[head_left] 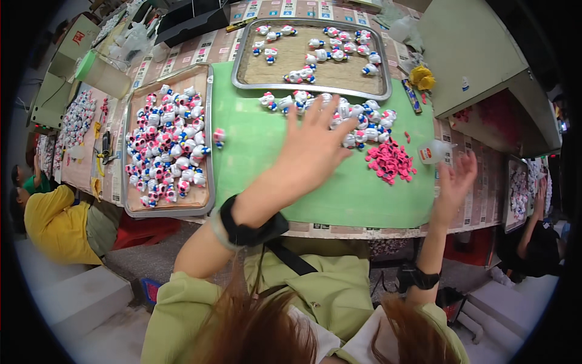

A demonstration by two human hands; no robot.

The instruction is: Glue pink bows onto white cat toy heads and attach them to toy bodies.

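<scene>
My left hand (316,138) is spread over the near edge of a cluster of small white, blue and pink figurines (371,124) on the green mat (254,164). Its fingertips reach over some of them; whether they touch cannot be told. To the right, my right hand (456,182) is raised with fingers apart beside a small translucent bottle (431,151) lying tilted at the mat's edge. No object shows in either hand. Between the hands, a heap of small pink pieces (391,162) lies on the mat, just below the figurines.
A metal tray (212,139) full of similar figurines stands left, with one loose figurine (219,137) beside it. Another tray (242,67) at the back holds scattered ones. A yellow crumpled item (422,77) and a slim tube (411,96) lie right. Other people sit at both sides.
</scene>
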